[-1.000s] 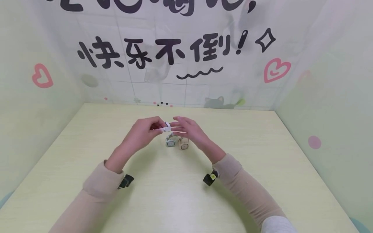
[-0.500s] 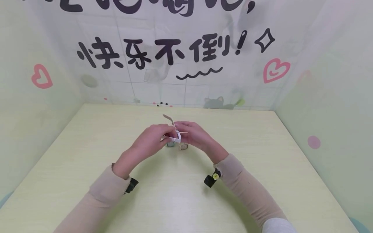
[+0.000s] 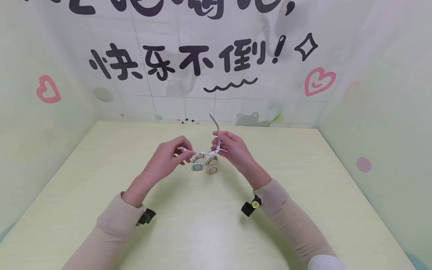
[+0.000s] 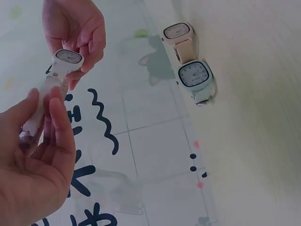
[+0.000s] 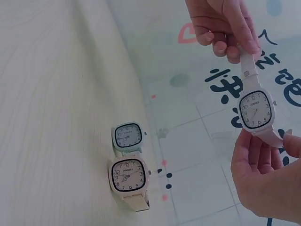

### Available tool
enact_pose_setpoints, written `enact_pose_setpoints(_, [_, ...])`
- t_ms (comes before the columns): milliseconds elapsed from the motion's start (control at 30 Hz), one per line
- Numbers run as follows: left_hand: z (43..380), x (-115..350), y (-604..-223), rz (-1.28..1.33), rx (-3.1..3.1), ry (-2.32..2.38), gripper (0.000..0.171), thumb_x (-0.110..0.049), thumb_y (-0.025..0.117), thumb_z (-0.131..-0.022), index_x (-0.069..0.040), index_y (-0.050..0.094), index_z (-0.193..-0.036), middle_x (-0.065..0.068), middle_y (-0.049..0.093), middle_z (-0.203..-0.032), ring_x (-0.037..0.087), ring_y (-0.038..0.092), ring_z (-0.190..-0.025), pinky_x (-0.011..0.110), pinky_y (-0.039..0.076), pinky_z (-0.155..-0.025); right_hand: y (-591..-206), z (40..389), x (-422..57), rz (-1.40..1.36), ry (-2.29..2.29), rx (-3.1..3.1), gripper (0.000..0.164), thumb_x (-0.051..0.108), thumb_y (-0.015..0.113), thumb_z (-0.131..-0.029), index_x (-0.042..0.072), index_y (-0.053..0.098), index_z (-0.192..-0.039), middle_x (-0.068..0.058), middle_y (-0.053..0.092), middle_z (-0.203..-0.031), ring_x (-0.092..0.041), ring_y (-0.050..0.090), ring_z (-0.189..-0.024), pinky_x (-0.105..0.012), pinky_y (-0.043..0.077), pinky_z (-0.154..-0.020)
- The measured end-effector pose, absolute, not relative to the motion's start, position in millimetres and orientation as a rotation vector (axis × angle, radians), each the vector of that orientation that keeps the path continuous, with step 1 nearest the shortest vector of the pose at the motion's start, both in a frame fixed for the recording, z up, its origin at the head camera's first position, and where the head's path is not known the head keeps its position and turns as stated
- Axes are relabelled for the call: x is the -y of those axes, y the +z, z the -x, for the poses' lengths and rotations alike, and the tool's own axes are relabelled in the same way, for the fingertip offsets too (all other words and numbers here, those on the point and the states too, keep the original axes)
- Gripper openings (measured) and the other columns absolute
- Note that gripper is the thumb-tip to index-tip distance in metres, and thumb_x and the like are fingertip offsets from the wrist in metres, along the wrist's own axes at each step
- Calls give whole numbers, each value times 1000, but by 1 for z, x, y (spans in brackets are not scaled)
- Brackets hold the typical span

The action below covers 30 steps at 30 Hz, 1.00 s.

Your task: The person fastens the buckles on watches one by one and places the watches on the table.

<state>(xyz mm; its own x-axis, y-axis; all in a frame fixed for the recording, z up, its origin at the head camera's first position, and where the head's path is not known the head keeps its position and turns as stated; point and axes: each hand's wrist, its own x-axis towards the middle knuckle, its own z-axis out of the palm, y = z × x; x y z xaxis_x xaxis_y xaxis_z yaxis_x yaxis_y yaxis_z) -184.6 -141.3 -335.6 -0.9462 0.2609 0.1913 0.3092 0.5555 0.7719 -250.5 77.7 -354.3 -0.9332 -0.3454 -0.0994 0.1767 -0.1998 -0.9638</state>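
Observation:
A white wristwatch [image 3: 212, 152] with its strap undone is stretched between my two hands, over the table. My left hand [image 3: 165, 155] pinches one strap end between thumb and fingers. With my right hand [image 3: 236, 148] I hold the other strap piece, whose free end sticks up past the fingers in the head view. The dial of the white wristwatch [image 5: 256, 109] faces the right wrist camera. Just below the hands, a mint green wristwatch [image 3: 197, 166] and a beige wristwatch [image 3: 213, 169] stand side by side on the table, their straps looped behind the dials.
The pale wooden table [image 3: 206, 225] reaches back to a printed white backdrop [image 3: 135, 105] with black lettering. Pale green panels [image 3: 381, 123] close off both sides. Dark wrist cameras [image 3: 249, 208] hang beneath the sleeve cuffs.
The folded white wristwatch has been opened out, with one strap piece now rising beside the right hand. My hands have drawn apart, uncovering the two standing wristwatches.

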Motion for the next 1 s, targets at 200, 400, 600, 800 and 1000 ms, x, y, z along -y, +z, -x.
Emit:
enact_pose_setpoints(200, [188, 145, -335, 268, 2430, -1859, 23, -16, 63, -99, 2, 62, -114, -3, 66, -89, 9, 67, -79, 20, 60, -75, -353, 244, -79, 335, -2247, -1772, 32, 11, 55, -102, -3, 56, -130, -3, 69, -96, -11, 68, -86, -25, 59, -87])
enact_pose_setpoints(400, [185, 141, -332, 113, 2194, -2191, 37, -22, 61, -100, -2, 61, -131, -8, 66, -111, 4, 63, -94, 16, 56, -87, -351, 234, -77, 622, -2238, -1933, 32, 1, 61, -97, -4, 59, -128, 2, 72, -91, -10, 69, -85, -31, 59, -91])
enact_pose_setpoints(600, [184, 139, -333, 179, 2199, -2145, 41, -25, 62, -100, -8, 59, -137, -7, 63, -128, 3, 63, -111, 16, 53, -96, -350, 228, -73, 777, -2090, -2190, 28, 2, 66, -94, -5, 66, -121, -15, 73, -105, -9, 70, -88, -32, 59, -92])
enact_pose_setpoints(800, [184, 138, -334, 263, 2252, -1997, 37, -19, 61, -100, -8, 61, -136, -14, 68, -112, 0, 64, -108, 16, 50, -100, -350, 224, -70, 868, -2058, -2232, 27, -3, 66, -92, -8, 67, -119, -28, 66, -117, -14, 69, -93, -35, 60, -89])
enact_pose_setpoints(1000, [182, 135, -334, 357, 2316, -1861, 34, -16, 63, -99, -8, 64, -132, -3, 72, -108, -2, 67, -97, 14, 53, -93, -350, 221, -68, 950, -2006, -2304, 26, -1, 67, -92, -6, 69, -117, -23, 69, -115, -12, 65, -96, -31, 60, -88])
